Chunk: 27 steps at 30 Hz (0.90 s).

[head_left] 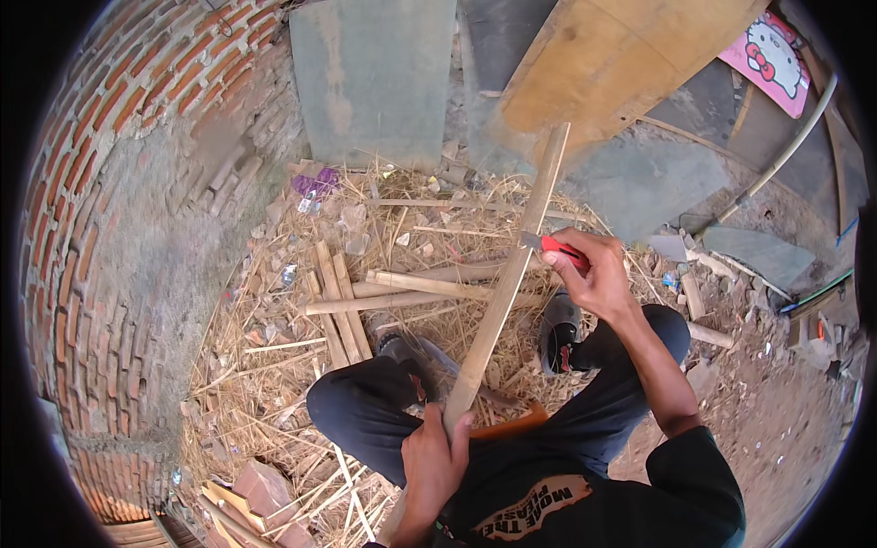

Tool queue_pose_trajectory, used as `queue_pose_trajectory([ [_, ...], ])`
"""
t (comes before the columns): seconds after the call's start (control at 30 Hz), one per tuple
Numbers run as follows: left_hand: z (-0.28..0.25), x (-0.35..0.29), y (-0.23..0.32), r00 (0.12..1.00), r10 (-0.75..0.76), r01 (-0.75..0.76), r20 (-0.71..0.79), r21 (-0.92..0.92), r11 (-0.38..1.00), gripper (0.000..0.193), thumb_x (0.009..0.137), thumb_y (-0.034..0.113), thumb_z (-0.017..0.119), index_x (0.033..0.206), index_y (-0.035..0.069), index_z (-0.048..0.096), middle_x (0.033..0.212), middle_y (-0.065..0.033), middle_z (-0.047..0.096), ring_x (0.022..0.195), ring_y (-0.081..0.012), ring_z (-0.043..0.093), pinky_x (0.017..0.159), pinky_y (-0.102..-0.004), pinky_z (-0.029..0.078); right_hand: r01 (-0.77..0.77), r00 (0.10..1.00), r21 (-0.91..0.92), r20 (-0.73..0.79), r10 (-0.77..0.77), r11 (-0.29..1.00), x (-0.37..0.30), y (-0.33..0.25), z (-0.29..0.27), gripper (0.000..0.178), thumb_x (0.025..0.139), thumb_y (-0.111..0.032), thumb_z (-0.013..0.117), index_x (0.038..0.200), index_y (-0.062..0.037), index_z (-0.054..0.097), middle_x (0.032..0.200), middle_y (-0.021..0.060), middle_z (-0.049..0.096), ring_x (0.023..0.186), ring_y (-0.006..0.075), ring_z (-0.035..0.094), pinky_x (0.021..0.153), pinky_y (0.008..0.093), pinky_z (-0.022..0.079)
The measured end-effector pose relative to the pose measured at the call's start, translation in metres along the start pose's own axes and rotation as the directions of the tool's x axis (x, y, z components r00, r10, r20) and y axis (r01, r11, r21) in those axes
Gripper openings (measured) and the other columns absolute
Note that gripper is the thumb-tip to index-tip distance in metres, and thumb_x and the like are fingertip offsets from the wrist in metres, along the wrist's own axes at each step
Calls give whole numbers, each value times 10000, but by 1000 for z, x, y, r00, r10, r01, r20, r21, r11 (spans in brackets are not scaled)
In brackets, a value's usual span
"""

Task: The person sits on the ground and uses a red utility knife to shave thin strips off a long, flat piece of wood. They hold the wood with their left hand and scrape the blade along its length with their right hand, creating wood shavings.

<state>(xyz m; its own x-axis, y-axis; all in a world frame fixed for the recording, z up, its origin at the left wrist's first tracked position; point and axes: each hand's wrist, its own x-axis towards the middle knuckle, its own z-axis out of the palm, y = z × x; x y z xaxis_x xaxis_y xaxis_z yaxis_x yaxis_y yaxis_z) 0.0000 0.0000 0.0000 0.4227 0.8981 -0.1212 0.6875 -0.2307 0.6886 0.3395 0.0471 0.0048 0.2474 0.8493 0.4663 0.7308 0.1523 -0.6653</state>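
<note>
A: Gripping what?
B: Left hand [437, 461] is closed around the lower end of the long pale bamboo strip [504, 292]. Above that grip, right hand [594, 269] clasps a red-handled knife [553, 244], blade touching the strip.

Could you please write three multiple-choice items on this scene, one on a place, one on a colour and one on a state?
1. Where does the left hand grip the stick?
A. its near lower end
B. its far tip
C. its middle

2. What colour is the knife handle in the right hand?
A. blue
B. red
C. green

3. How is the stick placed?
A. flat on the straw
B. standing against the wall
C. held slanting up off the ground

Answers:
1 A, the hand wraps the end nearest the body.
2 B, red shows between the fingers.
3 C, it rises from the lap over the straw toward the board.
</note>
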Motion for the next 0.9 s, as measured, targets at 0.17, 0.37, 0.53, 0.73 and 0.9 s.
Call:
queue_pose_trajectory([
  [0.17,-1,-18,-8,996,-24,26,90,-25,999,339,1077,335,658,1151,12,587,802,-291,716,762,-515,713,667,-589,540,-128,990,-51,-74,124,991,26,29,-32,276,1013,-259,766,1088,6,781,722,134,661,602,176,533,605,351,442],
  [0.37,-9,-29,-13,986,-13,23,169,-58,998,292,1112,303,583,1096,12,596,747,-249,675,771,-507,691,680,-561,500,-279,932,-138,-279,233,950,65,99,-73,342,1058,-320,711,1107,13,777,728,66,669,656,128,502,613,343,423],
  [0.53,-7,-12,-31,971,-81,115,226,-140,984,370,1152,350,504,1160,-6,603,813,-276,670,832,-532,654,788,-587,474,-273,946,49,-167,277,961,37,67,-49,351,1077,-321,684,1070,21,758,744,19,666,667,106,488,616,329,410],
  [0.73,-4,15,-25,979,-31,96,202,-320,943,429,1186,350,416,1059,-16,601,767,-202,591,751,-419,579,726,-488,458,-10,990,114,144,-6,993,-34,-30,10,245,995,-224,774,1090,1,745,823,165,705,648,278,669,619,391,525],
  [0.9,1,27,-11,993,14,32,116,-385,922,488,1203,353,372,972,-17,591,712,-82,506,658,-205,483,649,-380,425,129,965,213,197,-172,968,-69,-53,45,256,932,-201,846,1070,-13,741,884,120,742,668,254,720,604,342,569],
])
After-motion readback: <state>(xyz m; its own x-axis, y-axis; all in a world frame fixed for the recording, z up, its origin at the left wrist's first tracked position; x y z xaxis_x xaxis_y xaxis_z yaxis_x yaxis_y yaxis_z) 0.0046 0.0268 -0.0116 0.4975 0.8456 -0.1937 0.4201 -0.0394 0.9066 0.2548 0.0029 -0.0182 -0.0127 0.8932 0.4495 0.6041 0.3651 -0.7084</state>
